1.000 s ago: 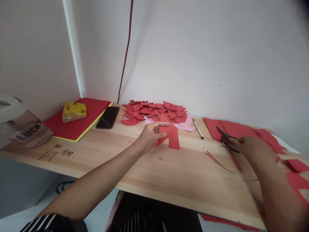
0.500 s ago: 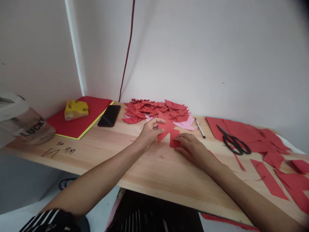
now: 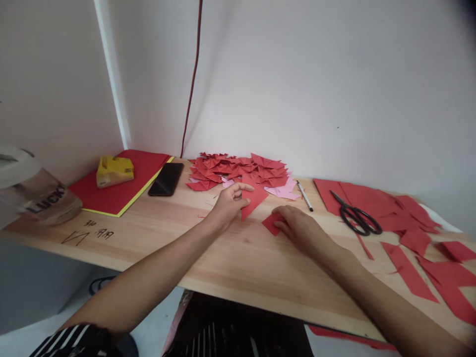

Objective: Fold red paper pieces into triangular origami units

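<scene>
My left hand [image 3: 233,201] pinches a flat red sheet of paper [image 3: 255,199] between thumb and fingers, just in front of a heap of folded red paper pieces [image 3: 238,168]. To its right, my right hand [image 3: 293,220] is closed on a smaller red paper piece [image 3: 270,224], low over the wooden table. The two papers are apart. A few pink paper pieces [image 3: 284,190] stick out from under the heap. A white pen [image 3: 305,196] lies beyond my right hand.
Black-handled scissors [image 3: 359,218] rest on red sheets [image 3: 334,193] at the right, with red offcuts [image 3: 409,272] nearer. At the left are a phone [image 3: 166,179], a yellow packet [image 3: 115,171] on a red folder [image 3: 92,193], and a clear jar [image 3: 48,198]. A red cord [image 3: 192,79] hangs along the wall.
The small red paper in my right hand has turned, and less of it shows. My left hand keeps its hold on the larger paper. The view has shifted slightly.
</scene>
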Available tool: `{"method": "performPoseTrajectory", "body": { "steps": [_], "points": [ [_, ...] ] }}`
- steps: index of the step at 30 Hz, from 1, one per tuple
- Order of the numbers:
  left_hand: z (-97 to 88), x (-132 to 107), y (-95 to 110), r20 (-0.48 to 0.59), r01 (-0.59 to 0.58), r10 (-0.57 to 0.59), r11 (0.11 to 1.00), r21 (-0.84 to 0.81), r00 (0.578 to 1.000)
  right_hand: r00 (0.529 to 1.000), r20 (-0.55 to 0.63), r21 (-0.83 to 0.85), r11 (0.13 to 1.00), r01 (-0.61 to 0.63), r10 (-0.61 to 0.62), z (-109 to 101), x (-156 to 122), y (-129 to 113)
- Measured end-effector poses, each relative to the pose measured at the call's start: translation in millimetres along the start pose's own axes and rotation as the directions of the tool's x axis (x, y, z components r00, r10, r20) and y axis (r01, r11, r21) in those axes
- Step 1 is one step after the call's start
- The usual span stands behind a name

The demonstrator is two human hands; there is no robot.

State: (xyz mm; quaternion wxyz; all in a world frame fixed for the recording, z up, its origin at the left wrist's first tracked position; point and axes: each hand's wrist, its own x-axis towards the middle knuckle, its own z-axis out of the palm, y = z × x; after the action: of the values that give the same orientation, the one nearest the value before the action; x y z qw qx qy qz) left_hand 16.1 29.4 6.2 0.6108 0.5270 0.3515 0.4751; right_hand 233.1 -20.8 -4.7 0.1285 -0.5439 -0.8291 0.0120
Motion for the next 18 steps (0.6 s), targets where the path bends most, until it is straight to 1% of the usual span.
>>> {"method": "performPoseTrajectory", "body": {
  "steps": [3, 6, 9, 10, 11, 12, 13, 14, 15, 16, 17, 18],
  "points": [
    [-0.6, 0.3, -1.8, 0.019, 0.0, 0.0, 1.0, -0.005, 1.0, 1.0, -0.008, -0.028, 1.0, -0.002, 0.001, 1.0, -1.0, -1.3],
    [-0.6, 0.1, -0.8, 0.019, 0.004, -0.004, 1.0, -0.002, 1.0, 0.999, -0.027, -0.052, 0.998, 0.023, -0.025, 0.4, -0.1, -3.1],
    [0.1, -0.7, 3.0, 0.006, 0.006, -0.007, 1.0, 0.01, 1.0, 0.997, -0.062, -0.06, 0.997, 0.043, -0.046, -11.8, 0.6, 6.0],
    [0.5, -1.1, 4.4, 0.001, 0.011, -0.011, 1.0, 0.008, 1.0, 0.994, -0.107, -0.071, 0.997, 0.014, -0.021, -19.7, -0.5, 13.4],
    [0.9, -1.5, 5.6, -0.001, 0.015, -0.015, 1.0, 0.002, 1.0, 0.974, -0.218, -0.095, 0.993, -0.074, 0.052, -29.4, -3.0, 23.3],
    [1.2, -1.9, 6.5, 0.001, 0.018, -0.018, 1.0, -0.008, 1.0, 0.925, -0.348, -0.116, 0.972, -0.203, 0.152, -40.5, -6.9, 35.5],
    [1.4, -2.2, 7.0, 0.004, 0.021, -0.021, 1.0, -0.02, 1.0, 0.869, -0.44, -0.116, 0.945, -0.305, 0.227, -52.2, -12.4, 49.9],
    [1.5, -2.3, 7.1, 0.01, 0.025, -0.025, 0.999, -0.034, 1.0, 0.814, -0.499, -0.111, 0.909, -0.401, 0.298, -63.8, -19.4, 65.7],
    [1.5, -2.4, 6.7, 0.019, 0.028, -0.027, 0.998, -0.048, 0.999, 0.722, -0.548, -0.094, 0.827, -0.554, 0.422, -74.4, -27.6, 82.3],
    [1.5, -2.3, 5.9, 0.029, 0.031, -0.029, 0.998, -0.061, 0.999, 0.655, -0.531, -0.077, 0.74, -0.668, 0.537, -83.5, -36.3, 98.6],
    [1.4, -2.2, 4.9, 0.041, 0.034, -0.032, 0.997, -0.073, 0.999, 0.528, -0.514, -0.037, 0.597, -0.802, 0.677, -90.5, -44.8, 113.5],
    [1.4, -2.1, 3.9, 0.052, 0.037, -0.033, 0.996, -0.087, 0.998, 0.457, -0.453, -0.033, 0.498, -0.867, 0.766, -95.1, -52.3, 125.8]
  ]
}}
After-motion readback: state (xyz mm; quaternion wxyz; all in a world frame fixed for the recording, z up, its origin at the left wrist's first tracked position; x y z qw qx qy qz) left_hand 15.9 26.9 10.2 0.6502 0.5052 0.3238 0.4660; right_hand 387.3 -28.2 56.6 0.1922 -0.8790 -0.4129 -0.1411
